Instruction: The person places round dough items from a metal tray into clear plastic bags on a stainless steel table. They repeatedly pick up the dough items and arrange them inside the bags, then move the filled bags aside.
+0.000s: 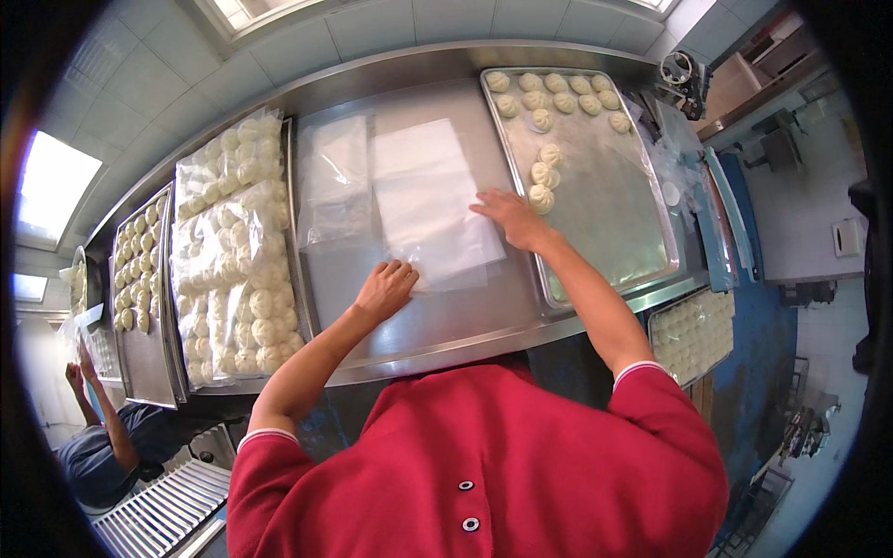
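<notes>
A stack of clear plastic bags (427,188) lies flat on the stainless steel table (349,293) before me. At its near-left corner rests my left hand (387,287), fingers curled; whether they pinch the plastic is hidden. My right hand (513,217) has its fingers apart over the right edge of the stack. Just beyond that hand, a metal sheet tray (593,202) carries pleated buns (543,174) in rows at the far end and a short line along its left side. More folded plastic bags (335,181) lie left of the stack.
Bagged buns (241,279) cover a tray at left, beside another tray of loose buns (137,265). At far left, a co-worker (104,446) has both hands raised near plastic. Another filled tray (694,335) sits lower right. A raised metal rim (446,59) runs along the back.
</notes>
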Action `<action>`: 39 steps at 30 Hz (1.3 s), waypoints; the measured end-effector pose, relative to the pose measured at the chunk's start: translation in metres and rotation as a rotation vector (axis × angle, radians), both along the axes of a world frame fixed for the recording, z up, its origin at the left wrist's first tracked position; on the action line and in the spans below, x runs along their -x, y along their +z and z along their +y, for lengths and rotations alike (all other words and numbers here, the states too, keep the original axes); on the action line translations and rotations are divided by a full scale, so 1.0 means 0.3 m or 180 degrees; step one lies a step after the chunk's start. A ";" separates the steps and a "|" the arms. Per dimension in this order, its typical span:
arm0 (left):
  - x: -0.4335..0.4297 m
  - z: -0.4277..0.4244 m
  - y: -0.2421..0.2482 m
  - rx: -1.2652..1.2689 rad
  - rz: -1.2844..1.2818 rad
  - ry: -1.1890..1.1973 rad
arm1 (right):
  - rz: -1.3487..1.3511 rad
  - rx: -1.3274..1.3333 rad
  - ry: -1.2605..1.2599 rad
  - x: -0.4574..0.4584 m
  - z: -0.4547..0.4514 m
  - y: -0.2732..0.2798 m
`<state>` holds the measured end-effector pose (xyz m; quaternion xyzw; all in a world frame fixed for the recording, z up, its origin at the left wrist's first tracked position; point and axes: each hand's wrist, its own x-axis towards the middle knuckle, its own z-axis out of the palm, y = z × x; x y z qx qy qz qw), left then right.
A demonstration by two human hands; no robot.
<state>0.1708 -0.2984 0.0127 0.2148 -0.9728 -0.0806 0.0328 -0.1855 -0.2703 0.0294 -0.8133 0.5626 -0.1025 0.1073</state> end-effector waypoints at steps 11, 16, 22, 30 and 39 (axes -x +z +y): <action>0.219 0.033 -0.030 -0.0820 0.0713 0.0756 | -0.0700 -0.0027 -0.1918 0.239 0.127 0.002; 0.237 0.045 -0.073 -0.1092 0.1242 0.1000 | -0.0141 0.0000 -0.2802 0.482 0.122 -0.041; 0.289 0.030 -0.047 -0.0548 0.1394 0.1251 | -0.0496 -0.0079 -0.1405 0.652 -0.100 -0.023; 0.336 -0.034 -0.018 -0.1565 0.1027 0.1049 | 0.0265 -0.1070 -0.1225 0.517 -0.136 0.106; 0.358 -0.073 0.034 -0.2377 0.1197 0.1762 | 0.0191 -0.0517 -0.1750 0.457 -0.115 0.002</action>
